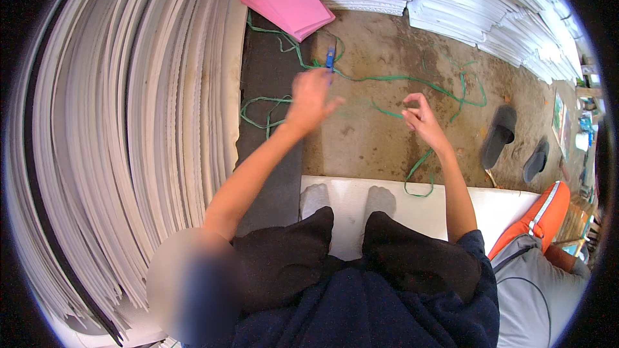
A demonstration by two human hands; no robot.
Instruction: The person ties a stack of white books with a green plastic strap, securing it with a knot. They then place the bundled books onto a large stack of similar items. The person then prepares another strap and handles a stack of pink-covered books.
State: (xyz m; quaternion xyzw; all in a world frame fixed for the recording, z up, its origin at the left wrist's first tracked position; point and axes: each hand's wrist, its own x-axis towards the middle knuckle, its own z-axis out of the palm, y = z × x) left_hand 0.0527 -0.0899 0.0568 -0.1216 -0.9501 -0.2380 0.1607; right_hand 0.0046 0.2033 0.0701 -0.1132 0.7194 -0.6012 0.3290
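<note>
My left hand (312, 100) is smeared by motion, its thumb sticking out to the right. Right at its fingertips is a slim blue tool (330, 58), possibly a cutter; whether the fingers grip it I cannot tell. My right hand (424, 121) is closed in a pinch on a green plastic string (388, 112), one end reaching left and a loop hanging below the wrist. A longer green string (390, 78) trails across the floor beyond both hands. A stack of pink sheets (287, 1) lies on the dark board (274, 148) ahead of my left hand.
Tall piles of white paper (148, 122) rise on my left, and more white stacks (451, 6) stand at the far right. Two dark slippers (498, 135) lie on the brown floor. My feet rest on a white board (419, 212). Another person in orange and grey (538, 270) sits close on my right.
</note>
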